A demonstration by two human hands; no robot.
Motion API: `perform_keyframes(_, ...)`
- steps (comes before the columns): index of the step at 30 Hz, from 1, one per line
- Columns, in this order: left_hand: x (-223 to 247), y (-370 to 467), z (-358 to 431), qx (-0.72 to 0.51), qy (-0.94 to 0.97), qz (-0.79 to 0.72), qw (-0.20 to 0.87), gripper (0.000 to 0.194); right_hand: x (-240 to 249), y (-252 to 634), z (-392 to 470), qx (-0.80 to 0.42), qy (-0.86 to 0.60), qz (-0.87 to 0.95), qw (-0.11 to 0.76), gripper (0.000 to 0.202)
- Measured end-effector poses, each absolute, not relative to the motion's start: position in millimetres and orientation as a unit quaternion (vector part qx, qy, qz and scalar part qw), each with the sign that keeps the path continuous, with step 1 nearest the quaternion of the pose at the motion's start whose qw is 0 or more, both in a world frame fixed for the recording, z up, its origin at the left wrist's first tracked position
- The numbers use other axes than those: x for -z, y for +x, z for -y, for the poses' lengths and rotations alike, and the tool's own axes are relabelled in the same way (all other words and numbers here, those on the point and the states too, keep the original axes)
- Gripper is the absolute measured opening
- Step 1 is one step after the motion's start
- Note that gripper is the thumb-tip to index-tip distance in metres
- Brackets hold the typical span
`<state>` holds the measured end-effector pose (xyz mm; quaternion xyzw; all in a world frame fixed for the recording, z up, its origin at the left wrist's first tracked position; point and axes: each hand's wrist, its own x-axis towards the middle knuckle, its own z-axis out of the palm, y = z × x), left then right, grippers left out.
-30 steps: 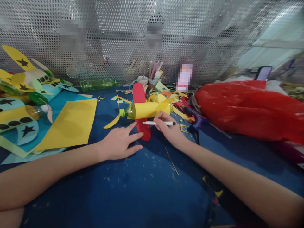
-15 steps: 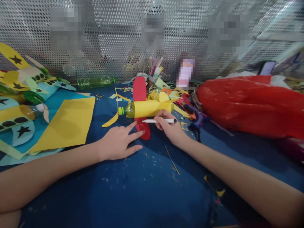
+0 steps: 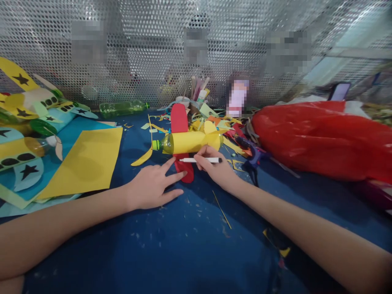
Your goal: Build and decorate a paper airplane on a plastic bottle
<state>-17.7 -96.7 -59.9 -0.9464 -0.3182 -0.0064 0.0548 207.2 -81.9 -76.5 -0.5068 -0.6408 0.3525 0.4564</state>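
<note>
We have the bottle (image 3: 187, 142) wrapped, red wing (image 3: 179, 118) beneath seemingly unmarked; left hand (image 3: 149, 186) lies fingers apart, right hand (image 3: 218, 170) pinches a marker (image 3: 212, 160)

The left hand (image 3: 150, 185) and right hand (image 3: 217, 171) are bare, with slim fingers and narrow wrists. The left forearm (image 3: 76, 218), on the near side of the yellow bottle (image 3: 190, 142), is bare and smooth, thickening away from the bottle, with a crease (image 3: 11, 279) at its far end. The right forearm (image 3: 294, 218), bare too, tapers evenly toward the bottle.
</note>
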Motion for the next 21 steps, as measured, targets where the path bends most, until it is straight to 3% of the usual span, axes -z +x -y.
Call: perform_keyframes(21, 59.7, -19.0, 97.5, 0.033, -0.948, 0.313, 0.049, 0.056, 80.0, 209.4, 80.5, -0.373, -0.495, 0.625, 0.475, 0.024)
